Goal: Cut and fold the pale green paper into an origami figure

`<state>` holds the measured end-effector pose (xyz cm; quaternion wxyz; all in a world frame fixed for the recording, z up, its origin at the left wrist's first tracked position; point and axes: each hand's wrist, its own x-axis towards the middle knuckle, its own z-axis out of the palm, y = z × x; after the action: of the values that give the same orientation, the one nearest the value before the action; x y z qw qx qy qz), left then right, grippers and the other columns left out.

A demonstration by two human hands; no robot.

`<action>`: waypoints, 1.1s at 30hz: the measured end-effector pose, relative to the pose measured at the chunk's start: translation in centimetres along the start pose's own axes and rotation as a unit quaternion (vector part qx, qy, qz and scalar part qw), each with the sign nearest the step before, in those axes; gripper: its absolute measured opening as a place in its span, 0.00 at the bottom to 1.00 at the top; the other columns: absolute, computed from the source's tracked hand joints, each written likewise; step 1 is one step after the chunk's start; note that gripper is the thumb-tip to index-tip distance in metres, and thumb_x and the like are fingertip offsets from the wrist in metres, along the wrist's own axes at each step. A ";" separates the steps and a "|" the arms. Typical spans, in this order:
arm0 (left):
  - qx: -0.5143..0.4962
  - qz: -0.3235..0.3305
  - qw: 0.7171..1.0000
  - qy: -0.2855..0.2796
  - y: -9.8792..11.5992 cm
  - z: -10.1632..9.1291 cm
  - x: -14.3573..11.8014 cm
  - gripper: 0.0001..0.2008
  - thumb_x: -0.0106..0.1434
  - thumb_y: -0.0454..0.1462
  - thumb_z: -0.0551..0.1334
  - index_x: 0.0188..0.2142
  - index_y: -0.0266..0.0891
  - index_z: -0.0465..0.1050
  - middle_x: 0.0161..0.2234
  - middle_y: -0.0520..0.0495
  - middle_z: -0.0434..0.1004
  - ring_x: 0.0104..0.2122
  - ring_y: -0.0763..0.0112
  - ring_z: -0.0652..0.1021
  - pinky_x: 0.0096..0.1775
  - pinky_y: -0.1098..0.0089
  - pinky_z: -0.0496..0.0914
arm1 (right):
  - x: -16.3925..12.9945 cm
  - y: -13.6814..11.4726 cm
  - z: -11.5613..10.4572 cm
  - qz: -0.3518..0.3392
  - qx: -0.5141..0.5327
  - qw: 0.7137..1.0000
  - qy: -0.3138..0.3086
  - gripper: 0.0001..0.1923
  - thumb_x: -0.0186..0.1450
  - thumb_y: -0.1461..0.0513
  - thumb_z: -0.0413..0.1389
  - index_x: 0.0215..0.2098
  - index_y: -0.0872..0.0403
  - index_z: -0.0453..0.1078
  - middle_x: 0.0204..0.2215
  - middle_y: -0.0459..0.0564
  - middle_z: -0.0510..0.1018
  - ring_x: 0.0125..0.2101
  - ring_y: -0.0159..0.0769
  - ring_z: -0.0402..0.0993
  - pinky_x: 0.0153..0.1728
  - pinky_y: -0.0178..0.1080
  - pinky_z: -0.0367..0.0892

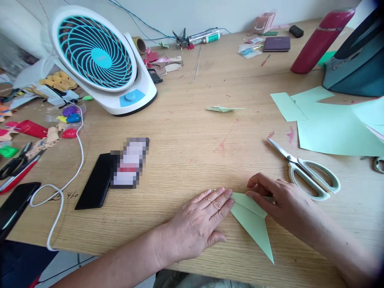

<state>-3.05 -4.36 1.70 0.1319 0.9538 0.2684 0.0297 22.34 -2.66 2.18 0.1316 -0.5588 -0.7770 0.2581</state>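
A pale green sheet of folded paper (251,218) lies on the wooden table near its front edge, with creases and a long point toward me. My left hand (207,220) rests flat over its left end, fingers stretched out and hiding that part. At the paper's upper right, my right hand (277,196) pinches the edge between thumb and fingers. Just beyond my right hand lie scissors (295,160) with pale handles, blades slightly apart. Farther up the table sits a small folded green paper piece (225,109).
At the back left stands a white and turquoise fan (100,58). Phones (94,182) and a white cable (81,152) lie at left. Green paper sheets (336,134), a red flask (322,40) and a teal iron (354,72) are on the right.
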 end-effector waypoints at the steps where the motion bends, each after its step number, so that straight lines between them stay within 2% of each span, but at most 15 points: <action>1: -0.001 -0.002 1.000 0.001 0.0 0.0 -0.1 0.32 0.70 0.46 0.54 0.67 0.32 0.50 0.68 0.38 0.49 0.68 0.60 0.51 0.65 0.59 0.56 | -0.1 0.0 0.0 -0.003 0.000 1.000 0.006 0.05 0.70 0.59 0.49 0.37 0.50 0.64 0.20 0.41 0.73 0.21 0.33 0.71 0.24 0.35 0.60; 6: 0.010 -0.011 1.000 0.002 0.2 0.3 -0.2 0.34 0.69 0.46 0.55 0.68 0.33 0.46 0.69 0.39 0.48 0.68 0.61 0.49 0.65 0.58 0.55 | -0.3 0.1 0.4 -0.021 -0.029 0.999 0.038 0.07 0.70 0.59 0.50 0.36 0.52 0.65 0.23 0.44 0.76 0.24 0.34 0.71 0.30 0.38 0.62; 12: 0.000 -0.008 1.000 -0.008 0.1 0.3 -0.2 0.34 0.68 0.47 0.57 0.67 0.36 0.49 0.69 0.40 0.46 0.69 0.59 0.49 0.65 0.56 0.55 | -0.6 0.6 0.2 -0.042 -0.079 0.995 0.032 0.08 0.71 0.61 0.48 0.36 0.53 0.66 0.29 0.48 0.77 0.30 0.38 0.73 0.36 0.42 0.61; 17: -0.017 -0.008 1.000 -0.007 0.1 0.1 -0.1 0.35 0.66 0.46 0.60 0.67 0.39 0.50 0.69 0.38 0.47 0.68 0.57 0.49 0.64 0.55 0.56 | -3.7 1.2 -0.6 -0.080 -0.121 0.978 0.149 0.08 0.70 0.58 0.50 0.42 0.51 0.68 0.40 0.53 0.76 0.41 0.45 0.73 0.43 0.46 0.64; 20: -0.017 -0.007 1.000 -0.016 0.3 0.0 0.0 0.36 0.65 0.48 0.61 0.67 0.39 0.50 0.69 0.36 0.47 0.68 0.55 0.49 0.64 0.53 0.56 | -5.7 1.5 -0.6 -0.026 -0.090 0.981 0.168 0.10 0.70 0.57 0.50 0.48 0.49 0.67 0.44 0.53 0.74 0.43 0.44 0.73 0.41 0.44 0.68; 22: -0.015 -0.009 1.000 -0.018 0.6 0.0 0.1 0.38 0.63 0.52 0.61 0.67 0.39 0.51 0.69 0.33 0.46 0.68 0.51 0.49 0.63 0.50 0.55 | -6.2 1.7 -0.6 0.024 -0.039 0.989 0.139 0.15 0.71 0.56 0.48 0.54 0.47 0.64 0.46 0.54 0.73 0.40 0.42 0.74 0.38 0.43 0.70; 25: -0.016 -0.019 1.000 -0.012 1.3 0.3 0.2 0.43 0.59 0.58 0.59 0.66 0.38 0.52 0.69 0.29 0.43 0.68 0.45 0.48 0.63 0.45 0.54 | -5.4 2.1 -0.8 0.033 0.038 0.995 0.082 0.17 0.71 0.55 0.48 0.56 0.47 0.61 0.44 0.54 0.74 0.38 0.41 0.74 0.38 0.43 0.71; 28: -0.019 -0.020 1.000 -0.003 1.6 0.6 0.1 0.45 0.59 0.61 0.55 0.66 0.36 0.52 0.69 0.29 0.41 0.68 0.43 0.46 0.62 0.42 0.53 | -4.1 2.2 -1.4 0.012 0.075 0.997 0.004 0.11 0.71 0.55 0.47 0.45 0.49 0.67 0.37 0.51 0.75 0.34 0.39 0.73 0.33 0.41 0.69; 30: -0.024 -0.013 1.000 0.000 1.4 0.7 0.1 0.46 0.59 0.63 0.52 0.66 0.34 0.51 0.69 0.28 0.40 0.68 0.43 0.44 0.63 0.42 0.50 | -3.6 2.0 -1.7 0.012 0.073 0.997 -0.032 0.12 0.71 0.55 0.47 0.37 0.50 0.68 0.32 0.48 0.75 0.30 0.37 0.70 0.31 0.39 0.66; 33: -0.027 0.002 1.000 -0.008 0.6 0.3 0.0 0.45 0.61 0.62 0.50 0.66 0.32 0.49 0.69 0.29 0.41 0.69 0.47 0.44 0.64 0.42 0.47 | -3.7 1.5 -1.9 0.022 0.065 0.996 -0.061 0.12 0.71 0.55 0.48 0.33 0.51 0.68 0.28 0.45 0.73 0.26 0.34 0.68 0.29 0.38 0.63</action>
<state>-2.70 -4.93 1.56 0.1598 0.9505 0.2648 0.0291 25.72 -5.26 3.25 0.1147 -0.5493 -0.7525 0.3447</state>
